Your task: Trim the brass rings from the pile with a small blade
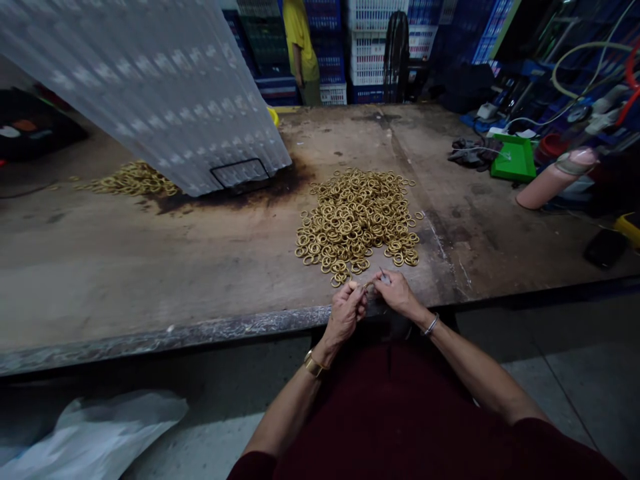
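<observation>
At the table's front edge my left hand (344,313) is closed, its thumb and fingers pinching a brass-coloured ring (368,287). My right hand (401,295) meets it from the other side, closed on a small pointed metal tool (384,275). The tool's dark tip sticks up past the fingers; its exact kind is too small to make out. Right beyond both hands lies a large heap of brass-coloured rings (357,213), with a few loose ones around its rim.
A tall stack of translucent plastic trays (165,87) stands on the wooden table (150,267); more rings (133,180) lie behind it. At right are a green tray (514,159), a pink cylinder (557,177) and hoses. A person in a yellow shirt (301,40) stands beyond, near stacked crates (377,40).
</observation>
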The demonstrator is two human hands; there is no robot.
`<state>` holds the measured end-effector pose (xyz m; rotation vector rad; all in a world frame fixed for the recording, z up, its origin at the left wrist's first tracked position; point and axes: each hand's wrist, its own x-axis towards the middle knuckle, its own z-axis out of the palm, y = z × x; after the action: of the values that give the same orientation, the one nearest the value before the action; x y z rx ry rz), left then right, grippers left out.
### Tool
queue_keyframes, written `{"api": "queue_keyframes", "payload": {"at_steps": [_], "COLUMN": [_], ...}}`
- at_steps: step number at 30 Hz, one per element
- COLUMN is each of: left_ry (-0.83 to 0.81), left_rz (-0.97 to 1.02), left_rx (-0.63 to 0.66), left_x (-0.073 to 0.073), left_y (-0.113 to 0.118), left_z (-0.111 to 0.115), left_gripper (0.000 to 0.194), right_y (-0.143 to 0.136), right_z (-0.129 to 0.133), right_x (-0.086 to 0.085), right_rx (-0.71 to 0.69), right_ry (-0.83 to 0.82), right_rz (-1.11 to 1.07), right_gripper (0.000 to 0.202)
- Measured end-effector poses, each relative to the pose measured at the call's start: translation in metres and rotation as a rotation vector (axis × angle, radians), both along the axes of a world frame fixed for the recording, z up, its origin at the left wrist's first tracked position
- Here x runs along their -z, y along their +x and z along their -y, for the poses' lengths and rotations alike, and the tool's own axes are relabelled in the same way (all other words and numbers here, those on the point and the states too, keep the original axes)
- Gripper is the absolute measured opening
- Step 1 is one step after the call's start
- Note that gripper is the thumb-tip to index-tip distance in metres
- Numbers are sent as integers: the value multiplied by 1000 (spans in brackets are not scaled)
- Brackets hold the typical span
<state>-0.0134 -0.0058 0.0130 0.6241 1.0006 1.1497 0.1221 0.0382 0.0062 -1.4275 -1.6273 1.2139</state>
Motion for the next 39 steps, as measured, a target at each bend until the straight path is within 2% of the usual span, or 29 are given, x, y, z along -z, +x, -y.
{"api": "queue_keyframes", "payload": {"at_steps": [3,6,11,16,19,23,27,33,39], "left_ry": [15,36,99,107,58,-25,-84,-102,-176], "left_rz": [-28,-57,-117,-159,-85,139,278,332,436], "left_rx": [-16,-8,-4,-12,33,86,67,20,43], "left_x": [-1,3,9,6,0,-11,-7,6,8], "left_y": [-1,-2,-3,-4,-3,-1,-4,-11,-16], "left_z": [-1,-1,-1,3,7,8,4,2,-3], "left_gripper": [46,43,40,41,42,38,37,28,26], "right_y": [2,3,2,6,11,15,14,14,11], "right_z": [6,11,13,11,7,-4,-23,-46,-45], "right_x": [2,1,-6,-6,-1,-1,-10,-13,-15], "right_rx": [-153,-245,-284,-326,-281,-147,8,-8,-41], "right_ry": [192,289,318,263,204,221,233,191,156], "right_rz": [185,326,450,580,725,843,923,1047,1078], "right_gripper": [14,14,16,20,24,30,31,30,29]}}
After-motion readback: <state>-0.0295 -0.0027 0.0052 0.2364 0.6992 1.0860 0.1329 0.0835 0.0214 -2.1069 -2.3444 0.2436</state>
